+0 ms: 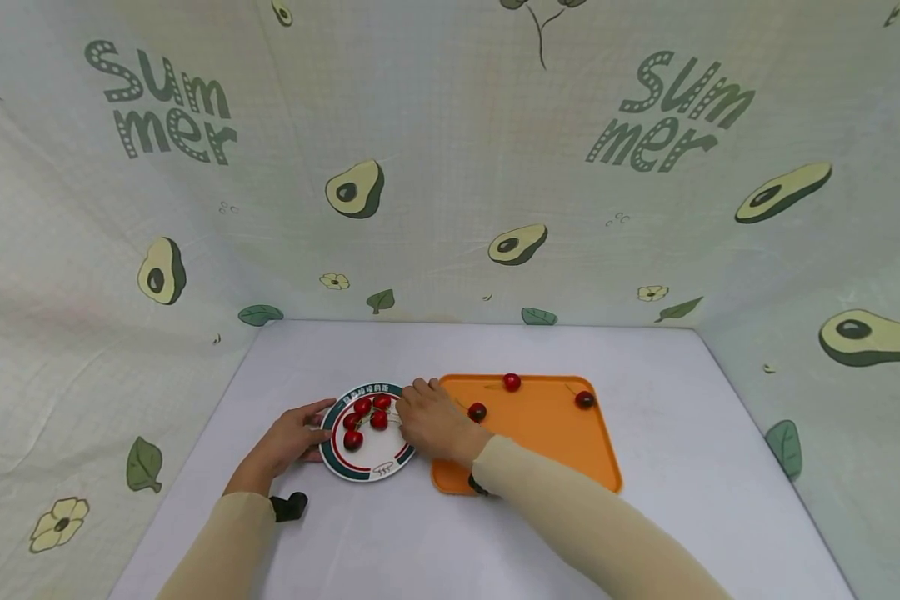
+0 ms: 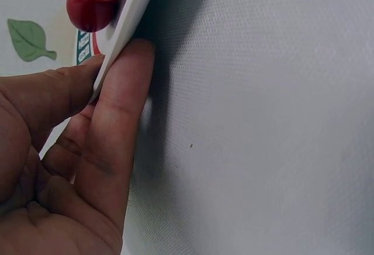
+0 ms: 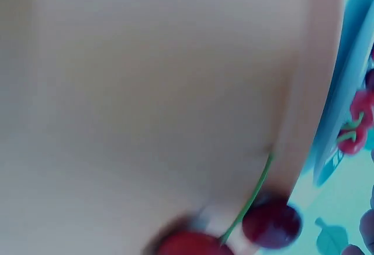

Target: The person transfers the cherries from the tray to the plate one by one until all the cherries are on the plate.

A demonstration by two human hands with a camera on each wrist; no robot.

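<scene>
Pinching the plate (image 1: 382,457) at lower centre-left, the left hand (image 1: 288,442) presumably steadied its cherries (image 1: 378,420); right hand (image 1: 437,421): grip unclear.

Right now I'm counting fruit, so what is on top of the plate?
At least five cherries show on the plate. The right hand covers part of its right edge; anything under that hand is hidden.

Below the bare left hand (image 1: 287,437), a plain beige left sleeve (image 1: 221,537) ends beside a black, bulb-ended piece (image 1: 292,507), while right of that hand a matching beige right sleeve (image 1: 570,510) has a dark, rounded part (image 1: 477,485) at its cuff.
</scene>
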